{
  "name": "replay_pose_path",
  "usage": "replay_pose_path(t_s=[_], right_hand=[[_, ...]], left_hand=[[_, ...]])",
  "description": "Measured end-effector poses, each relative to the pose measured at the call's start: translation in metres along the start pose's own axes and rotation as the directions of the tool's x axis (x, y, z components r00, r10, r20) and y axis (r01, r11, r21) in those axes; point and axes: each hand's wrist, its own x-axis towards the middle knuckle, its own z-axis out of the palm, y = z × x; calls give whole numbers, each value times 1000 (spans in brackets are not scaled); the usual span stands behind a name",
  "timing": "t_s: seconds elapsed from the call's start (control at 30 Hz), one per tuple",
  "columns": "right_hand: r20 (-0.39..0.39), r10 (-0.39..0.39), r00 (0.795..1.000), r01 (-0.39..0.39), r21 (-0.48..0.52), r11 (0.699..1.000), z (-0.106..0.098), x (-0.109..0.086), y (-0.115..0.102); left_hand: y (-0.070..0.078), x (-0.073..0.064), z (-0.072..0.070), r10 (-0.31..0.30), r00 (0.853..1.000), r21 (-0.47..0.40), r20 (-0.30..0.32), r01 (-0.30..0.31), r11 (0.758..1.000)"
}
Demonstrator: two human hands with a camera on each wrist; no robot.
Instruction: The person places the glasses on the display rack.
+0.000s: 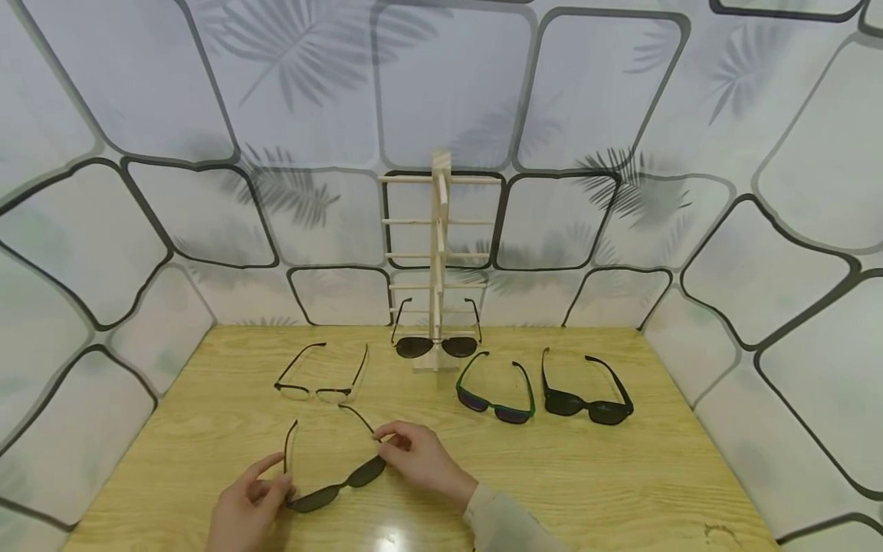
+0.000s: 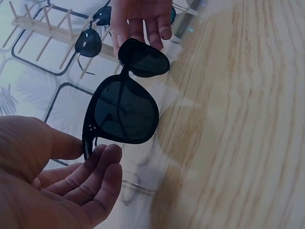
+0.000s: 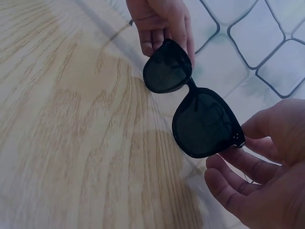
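A pair of black sunglasses [image 1: 316, 500] with dark lenses is held between both hands, above the near left part of the wooden table, its temples unfolded and pointing toward the back. My left hand [image 1: 250, 502] pinches one end of the frame near the hinge, thumb against fingers. At the opposite end, my right hand [image 1: 422, 458] pinches the other hinge and temple. Small light dots mark the frame corner beside the left fingers in the left wrist view, where the near lens [image 2: 126, 112] faces the camera. The right wrist view shows the same sunglasses [image 3: 207, 125] from the other side.
Behind stands a wooden rack [image 1: 440, 253] with several crossbars; aviator sunglasses [image 1: 414, 347] sit at its lower part. Clear-lens eyeglasses [image 1: 334, 395] lie to the left. On the right are green-framed sunglasses [image 1: 512, 415] and another black pair [image 1: 566, 402]. Patterned walls enclose the table [image 1: 621, 483].
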Motion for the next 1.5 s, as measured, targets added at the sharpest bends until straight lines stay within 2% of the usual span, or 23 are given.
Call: replay_pose_path(t_s=[0.27,0.5,0.6,0.73,0.8,0.97,1.1,1.33,1.5], right_hand=[[15,-20,1000,20,-3,1000,-2,-1,-7],[12,-38,999,38,-5,999,-8,-1,-15],[3,-50,999,50,2,999,-11,-2,-22],[-16,-66,998,66,14,998,-18,-4,-33],[-27,-71,997,72,11,997,-21,-5,-38],[-59,-78,995,79,5,997,-31,-6,-48],[-77,-66,995,68,16,998,-39,-6,-54],[-140,-136,981,138,4,990,-54,-9,-65],[-167,-126,978,130,11,991,-64,-10,-72]], left_hand=[[2,-2,-3,46,998,-12,-48,-47,999],[14,-6,-5,61,995,-107,-82,-70,992],[22,-9,-6,107,988,-134,-113,-122,983],[31,-10,-8,193,970,-144,-149,-214,966],[36,-10,-9,209,966,-141,-154,-231,963],[51,-9,-11,207,966,-154,-154,-230,961],[62,-6,-10,218,964,-196,-153,-246,949],[76,0,-10,324,935,-214,-144,-349,912],[85,2,-12,380,919,-217,-105,-394,893]])
